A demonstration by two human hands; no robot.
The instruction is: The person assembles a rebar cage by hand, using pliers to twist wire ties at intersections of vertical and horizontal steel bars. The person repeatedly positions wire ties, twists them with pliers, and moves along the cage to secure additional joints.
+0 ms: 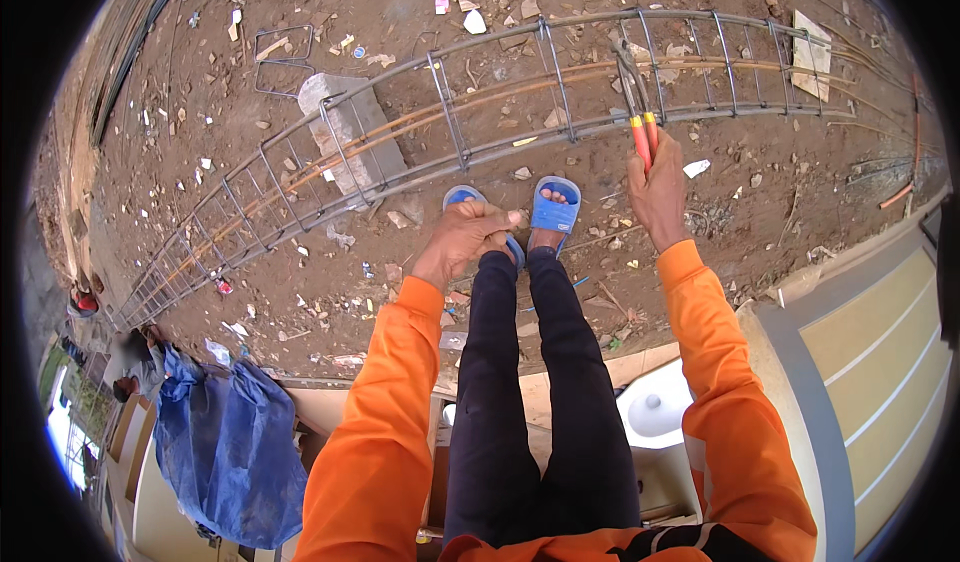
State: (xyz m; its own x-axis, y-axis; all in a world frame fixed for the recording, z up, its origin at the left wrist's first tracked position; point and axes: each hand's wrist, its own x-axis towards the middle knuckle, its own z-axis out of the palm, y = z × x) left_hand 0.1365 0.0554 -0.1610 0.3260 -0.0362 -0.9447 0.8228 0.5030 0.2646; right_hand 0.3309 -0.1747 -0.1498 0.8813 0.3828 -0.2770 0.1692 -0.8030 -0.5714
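Note:
My right hand (658, 197) grips a pair of pincers (641, 142) by their red and yellow handles. The metal jaws point away from me, over the near bars of a long rebar cage (556, 77). Whether the jaws touch a bar I cannot tell. Lower and to the left, in front of my legs, my left hand (462, 239) is closed, with its thumb pointing right. Its curled fingers hide whatever may be in them. The cage curves across the view, with several square stirrups around grey bars and rust-brown bars running through its middle.
A concrete block (372, 112) sits under the cage at left, and a pale board (811, 57) lies by its right end. Blue slippers (556, 205) are on my feet. Behind me are a blue tarp (230, 452) and a white basin (655, 412). Another person (140, 362) is at far left.

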